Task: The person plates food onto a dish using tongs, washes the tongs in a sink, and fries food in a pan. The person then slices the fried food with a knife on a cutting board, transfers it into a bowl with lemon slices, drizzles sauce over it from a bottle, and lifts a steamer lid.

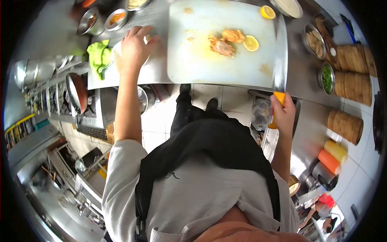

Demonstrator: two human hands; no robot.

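Note:
My right hand (283, 112) is wrapped around the orange handle of a knife (281, 56). The long blade points away from me along the right edge of the white cutting board (181, 60). Pieces of browned fried chicken (221, 46) lie on the board, with a lemon slice (251, 43) touching them. Half a lemon (267, 12) sits at the far right corner. Left of the board, my left hand (135, 46) curls over a white plate (117, 54), a small pale thing between thumb and fingers. Green lettuce (99, 58) lies at the plate's left side.
Metal bowls with shredded orange food (117, 18) stand at the far left. On the right are a bowl of chopped greens (327, 78), a bowl of sliced food (315, 41), bamboo steamers (352, 88) and squeeze bottles (335, 151). A pan (76, 92) is at left. Another person (322, 207) is behind.

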